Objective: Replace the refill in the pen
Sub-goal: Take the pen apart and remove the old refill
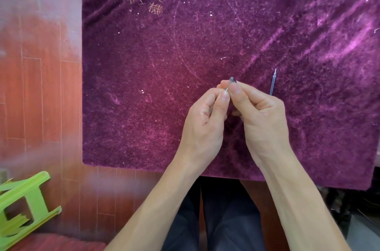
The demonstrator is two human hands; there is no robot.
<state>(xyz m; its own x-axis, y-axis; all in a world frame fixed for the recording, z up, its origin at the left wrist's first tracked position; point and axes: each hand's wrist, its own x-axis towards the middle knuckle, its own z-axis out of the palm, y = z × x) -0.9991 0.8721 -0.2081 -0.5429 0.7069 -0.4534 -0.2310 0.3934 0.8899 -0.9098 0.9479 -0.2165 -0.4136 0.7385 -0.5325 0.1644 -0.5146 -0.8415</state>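
Observation:
My two hands meet over the purple velvet cloth (205, 34) near its front edge. Between the thumbs and fingertips sits a small clear pen part with a dark end and a thin metal tip (230, 83). My left hand (205, 119) pinches it from the left, and my right hand (261, 113) pinches it from the right. Most of the pen is hidden inside the hands. A thin clear refill (273, 83) lies on the cloth just right of my right hand, its tip pointing away from me.
The cloth covers a table whose front edge (185, 170) runs just before my lap. A red wooden floor (41, 86) lies to the left. A green plastic stool (22, 205) lies tipped at the lower left.

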